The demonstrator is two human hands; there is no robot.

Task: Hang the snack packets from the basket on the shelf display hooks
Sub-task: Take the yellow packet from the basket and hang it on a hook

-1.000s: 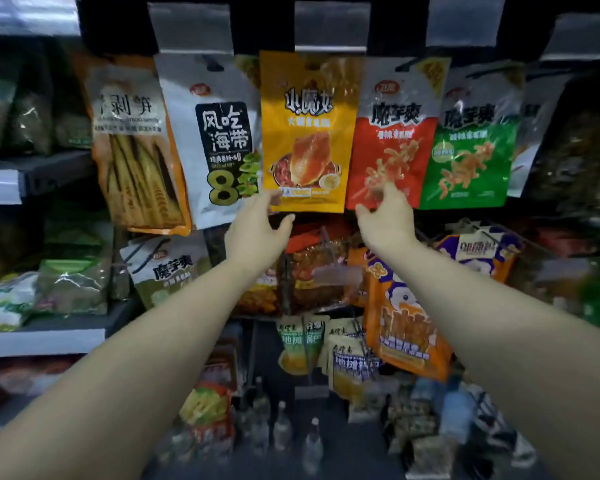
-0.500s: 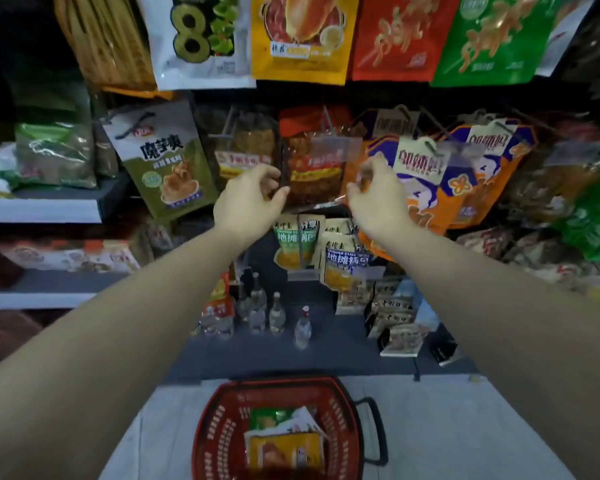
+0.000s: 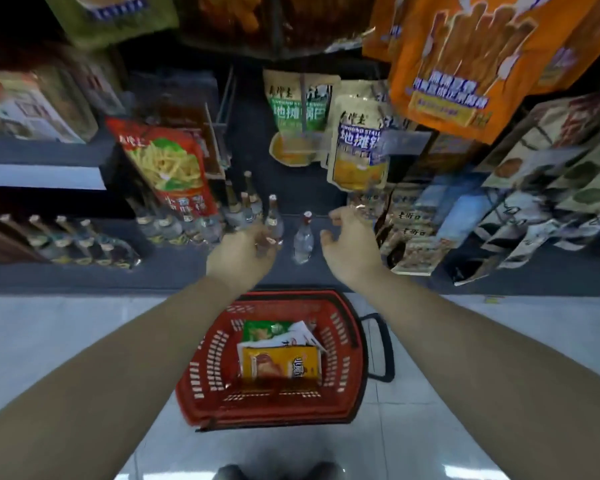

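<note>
Red basket (image 3: 201,375) below both empty, loosely curled hands, left hand (image 3: 241,256) and right hand (image 3: 350,249); yellow packet (image 3: 279,367) on top, likely next pick.

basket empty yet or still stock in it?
Not empty. The red basket holds a yellow packet on top, with green and white packets behind it.

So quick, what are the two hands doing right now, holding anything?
Left hand: open, fingers loosely curled, holding nothing, above the red basket.
Right hand: open, fingers loosely curled, holding nothing.
</note>
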